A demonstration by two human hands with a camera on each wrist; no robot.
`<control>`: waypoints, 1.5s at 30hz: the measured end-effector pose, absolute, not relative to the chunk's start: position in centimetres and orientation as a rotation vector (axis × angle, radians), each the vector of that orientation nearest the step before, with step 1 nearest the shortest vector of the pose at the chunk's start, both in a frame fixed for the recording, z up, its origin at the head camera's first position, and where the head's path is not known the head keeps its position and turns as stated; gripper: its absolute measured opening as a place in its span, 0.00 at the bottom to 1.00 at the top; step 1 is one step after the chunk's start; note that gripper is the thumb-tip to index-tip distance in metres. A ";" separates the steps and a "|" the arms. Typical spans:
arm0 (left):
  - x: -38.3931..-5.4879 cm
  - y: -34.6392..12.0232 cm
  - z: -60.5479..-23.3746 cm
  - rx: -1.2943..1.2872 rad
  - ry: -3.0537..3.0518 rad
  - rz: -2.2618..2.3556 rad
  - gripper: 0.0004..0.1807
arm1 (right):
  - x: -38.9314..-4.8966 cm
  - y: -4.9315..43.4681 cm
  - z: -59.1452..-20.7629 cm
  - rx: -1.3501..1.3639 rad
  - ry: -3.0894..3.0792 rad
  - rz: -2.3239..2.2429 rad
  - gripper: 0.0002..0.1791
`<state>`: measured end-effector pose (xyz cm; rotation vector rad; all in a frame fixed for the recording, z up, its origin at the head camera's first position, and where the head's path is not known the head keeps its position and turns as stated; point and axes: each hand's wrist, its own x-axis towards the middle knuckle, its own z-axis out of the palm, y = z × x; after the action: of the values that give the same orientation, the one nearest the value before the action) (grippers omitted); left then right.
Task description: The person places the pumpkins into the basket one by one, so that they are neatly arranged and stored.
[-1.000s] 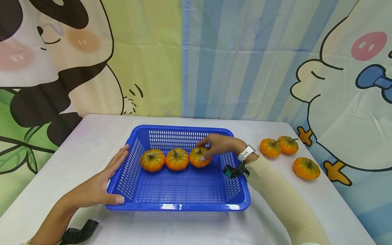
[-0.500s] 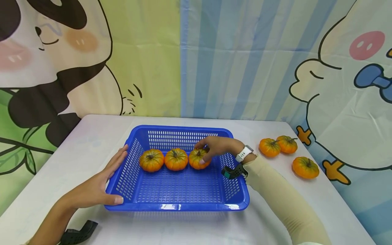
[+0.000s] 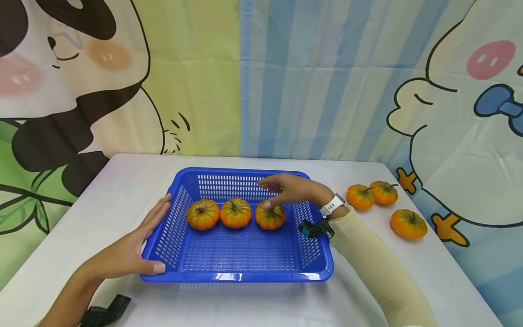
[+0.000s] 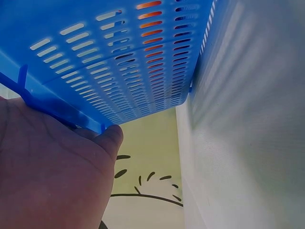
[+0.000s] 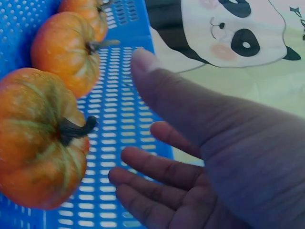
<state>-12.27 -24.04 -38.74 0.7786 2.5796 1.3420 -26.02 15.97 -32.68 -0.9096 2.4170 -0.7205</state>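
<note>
A blue plastic basket (image 3: 241, 276) holds three small orange pumpkins in a row: a left pumpkin (image 3: 203, 215), a middle pumpkin (image 3: 235, 213) and a right pumpkin (image 3: 270, 219). My right hand (image 3: 292, 188) hovers over the right pumpkin with thumb and fingers spread. In the right wrist view its fingers (image 5: 159, 176) are apart from that pumpkin (image 5: 40, 138), and the palm holds nothing. At the basket's left side, my left hand (image 3: 122, 255) rests with straight fingers along the outer wall and the thumb at the front rim. The left wrist view shows this hand (image 4: 57, 167) against the rim.
Three more pumpkins lie on the white table (image 3: 359, 281) right of the basket: two close together, a rear pumpkin (image 3: 384, 193) and a pumpkin beside it (image 3: 360, 197), and one nearer the right edge (image 3: 408, 224). A cartoon-printed curtain (image 3: 294, 91) hangs behind.
My right hand has let go of the right pumpkin and lifted slightly, its fingers spreading. That pumpkin sits a little farther right, with a gap to the middle one. The left hand stays put.
</note>
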 end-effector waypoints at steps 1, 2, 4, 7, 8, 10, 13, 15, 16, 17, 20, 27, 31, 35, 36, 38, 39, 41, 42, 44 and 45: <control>-12.3 -24.0 -38.8 0.781 2.579 1.343 0.64 | -26.0 16.2 -32.5 -0.917 2.422 -0.751 0.37; -12.3 -24.0 -38.8 0.782 2.577 1.345 0.64 | -26.0 16.4 -32.3 -0.927 2.428 -0.776 0.36; -12.4 -23.9 -38.8 0.785 2.577 1.343 0.65 | -25.9 16.8 -32.0 -0.940 2.441 -0.819 0.36; -12.4 -23.9 -38.7 0.801 2.567 1.351 0.65 | -25.9 17.4 -31.6 -0.959 2.456 -0.865 0.34; -12.3 -23.9 -38.7 0.802 2.563 1.353 0.65 | -25.8 17.6 -31.5 -0.963 2.457 -0.882 0.34; -12.3 -23.8 -38.6 0.806 2.557 1.357 0.65 | -25.7 18.1 -31.4 -0.979 2.457 -0.917 0.32; -12.3 -23.8 -38.4 0.819 2.545 1.366 0.65 | -25.6 18.8 -31.3 -0.985 2.457 -0.958 0.31; -12.2 -23.9 -38.4 0.832 2.541 1.368 0.64 | -25.4 19.2 -31.4 -0.981 2.453 -0.993 0.30; -12.2 -23.9 -38.4 0.842 2.539 1.369 0.64 | -25.4 19.4 -31.4 -0.980 2.452 -1.010 0.30; -12.2 -24.0 -38.4 0.842 2.542 1.365 0.64 | -25.3 19.7 -31.4 -0.978 2.447 -1.031 0.30; -12.3 -24.1 -38.6 0.820 2.571 1.333 0.64 | -25.2 20.4 -31.5 -0.979 2.445 -1.104 0.29; -12.5 -24.3 -38.8 0.795 2.592 1.309 0.65 | -24.5 22.3 -31.7 -0.928 2.506 -1.242 0.28; -12.5 -24.2 -38.8 0.798 2.590 1.315 0.65 | -23.7 23.3 -31.8 -0.872 2.567 -1.283 0.28; -12.5 -24.1 -38.7 0.810 2.591 1.308 0.64 | -23.3 24.1 -32.2 -0.834 2.591 -1.350 0.28; -12.4 -24.1 -38.7 0.809 2.595 1.304 0.64 | -23.2 24.4 -32.3 -0.825 2.602 -1.365 0.28; -12.4 -24.0 -38.6 0.809 2.602 1.296 0.65 | -23.0 24.8 -32.4 -0.809 2.629 -1.393 0.28; -12.4 -24.0 -38.6 0.809 2.604 1.294 0.65 | -22.9 25.0 -32.5 -0.800 2.649 -1.402 0.28; -12.4 -24.0 -38.7 0.810 2.602 1.299 0.65 | -22.8 25.4 -32.6 -0.769 2.693 -1.415 0.28; -12.4 -24.0 -38.7 0.800 2.611 1.290 0.65 | -22.7 25.6 -32.6 -0.751 2.714 -1.420 0.28; -12.4 -24.1 -38.8 0.803 2.612 1.286 0.65 | -22.6 26.1 -32.9 -0.714 2.750 -1.425 0.28; -12.4 -24.1 -38.8 0.803 2.614 1.281 0.65 | -22.5 26.3 -33.0 -0.693 2.759 -1.433 0.28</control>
<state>-12.45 -24.12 -38.78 0.8028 2.6140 1.2809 -22.49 26.31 -32.99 -0.6933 2.7586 -1.4333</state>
